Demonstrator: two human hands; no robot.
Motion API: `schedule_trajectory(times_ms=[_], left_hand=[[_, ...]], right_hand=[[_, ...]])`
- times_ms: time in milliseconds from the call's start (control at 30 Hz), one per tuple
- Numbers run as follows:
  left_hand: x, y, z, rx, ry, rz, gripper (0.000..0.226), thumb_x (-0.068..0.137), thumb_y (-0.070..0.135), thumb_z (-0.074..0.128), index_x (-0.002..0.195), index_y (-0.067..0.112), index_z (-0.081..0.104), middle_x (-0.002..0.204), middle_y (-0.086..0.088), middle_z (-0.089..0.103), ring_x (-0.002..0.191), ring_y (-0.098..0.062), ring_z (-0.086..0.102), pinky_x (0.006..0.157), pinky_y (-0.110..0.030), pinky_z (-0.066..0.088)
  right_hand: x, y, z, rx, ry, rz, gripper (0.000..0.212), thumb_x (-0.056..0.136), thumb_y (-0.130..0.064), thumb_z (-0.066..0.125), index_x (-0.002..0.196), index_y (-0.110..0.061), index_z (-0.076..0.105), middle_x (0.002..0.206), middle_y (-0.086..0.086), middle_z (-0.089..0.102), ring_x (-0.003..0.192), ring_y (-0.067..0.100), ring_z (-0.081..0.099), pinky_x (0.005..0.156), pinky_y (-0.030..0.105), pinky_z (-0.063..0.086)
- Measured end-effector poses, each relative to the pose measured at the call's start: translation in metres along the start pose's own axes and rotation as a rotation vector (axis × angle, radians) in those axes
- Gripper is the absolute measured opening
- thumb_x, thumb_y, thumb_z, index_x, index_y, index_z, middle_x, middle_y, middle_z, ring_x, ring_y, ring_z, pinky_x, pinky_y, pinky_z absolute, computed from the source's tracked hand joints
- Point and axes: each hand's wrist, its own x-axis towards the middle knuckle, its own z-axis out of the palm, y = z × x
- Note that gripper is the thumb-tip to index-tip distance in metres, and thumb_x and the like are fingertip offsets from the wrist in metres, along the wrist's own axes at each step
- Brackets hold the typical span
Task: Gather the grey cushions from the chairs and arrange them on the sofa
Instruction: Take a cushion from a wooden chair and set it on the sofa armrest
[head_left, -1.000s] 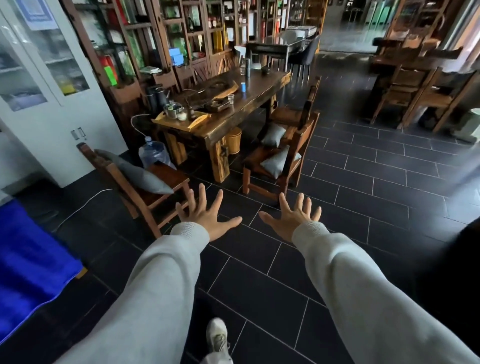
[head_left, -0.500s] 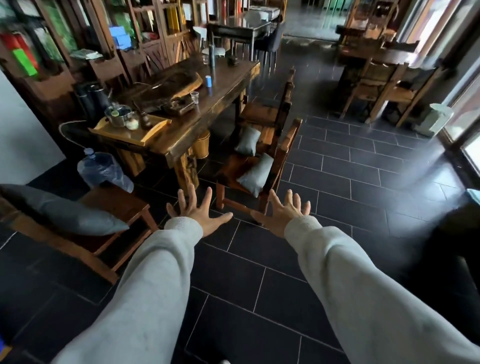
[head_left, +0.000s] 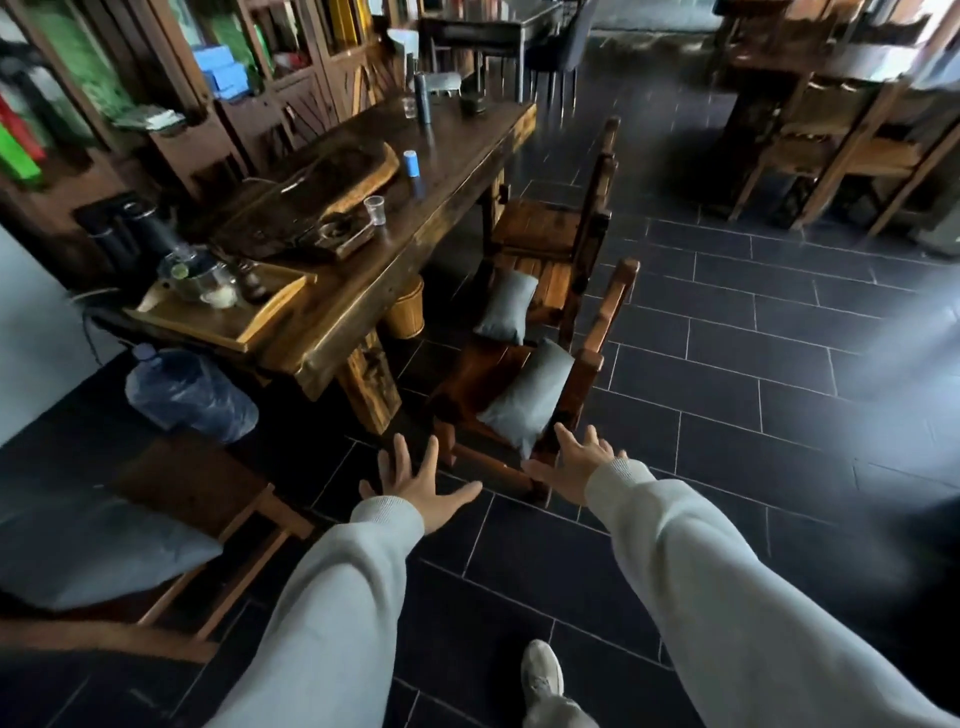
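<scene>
Long wooden bench (head_left: 457, 171) runs up-left of both grips, w/ tray (head_left: 228, 317) and small cup (head_left: 374, 209) on top. Wooden chair (head_left: 582, 374) sits just ahead of the right grip; a second chair (head_left: 561, 244) stands beyond it. Big grey cushion (head_left: 78, 551) lies on a chair seat well left of the left grip. Grey cushion (head_left: 530, 395) leans on the near chair's back, just beyond the right hand (head_left: 576, 460), not touched. Smaller cushion (head_left: 506, 306) rests farther ahead. Left hand (head_left: 415, 486) hovers over floor tiles (head_left: 727, 415). Both grips spread wide, fingers splayed, holding nothing.
</scene>
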Motion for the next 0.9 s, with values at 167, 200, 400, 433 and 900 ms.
schedule_trajectory(times_ms=[167,200,400,433,900], left_hand=[[0.071,0.037,-0.005,-0.085,-0.062,-0.084,0.107,0.083,0.087,0.041,0.161,0.039,-0.013,0.167,-0.005,-0.032,0.156,-0.032,-0.023,0.122,-0.062,-0.006],[0.082,0.045,-0.008,-0.111,-0.066,-0.086,0.106,0.084,0.086,0.043,0.161,0.039,-0.012,0.168,-0.005,-0.031,0.156,-0.032,-0.022,0.122,-0.062,-0.005],[0.175,0.084,-0.026,-0.247,-0.078,-0.134,0.103,0.086,0.082,0.046,0.162,0.037,-0.007,0.172,-0.005,-0.019,0.158,-0.031,-0.013,0.124,-0.06,0.004],[0.192,0.09,-0.026,-0.287,-0.089,-0.143,0.102,0.087,0.08,0.047,0.163,0.036,-0.006,0.172,-0.006,-0.017,0.158,-0.032,-0.012,0.124,-0.06,0.005],[0.441,0.138,0.029,-0.813,-0.238,-0.434,0.092,0.094,0.064,0.055,0.165,0.026,0.01,0.173,-0.012,0.005,0.155,-0.032,0.023,0.119,-0.043,0.025]], right_hand=[[0.087,0.01,-0.051,0.015,-0.18,-0.091,0.091,0.085,-0.082,0.05,0.158,-0.03,0.034,0.158,0.011,0.045,0.137,0.036,0.051,0.108,0.043,0.044],[0.103,0.01,-0.063,0.016,-0.18,-0.104,0.088,0.087,-0.08,0.052,0.157,-0.029,0.037,0.157,0.009,0.048,0.138,0.035,0.051,0.109,0.041,0.044],[0.195,0.004,-0.104,0.146,-0.076,-0.125,0.073,0.095,-0.065,0.054,0.158,-0.032,0.037,0.146,0.005,0.061,0.14,0.033,0.047,0.106,0.042,0.042],[0.21,0.003,-0.106,0.15,-0.063,-0.131,0.069,0.097,-0.064,0.052,0.156,-0.032,0.039,0.139,0.004,0.066,0.138,0.032,0.049,0.106,0.043,0.041],[0.478,-0.006,-0.12,0.08,-0.354,0.03,0.072,0.098,-0.061,0.056,0.16,-0.032,0.032,0.154,0.009,0.053,0.136,0.03,0.055,0.111,0.04,0.044]])
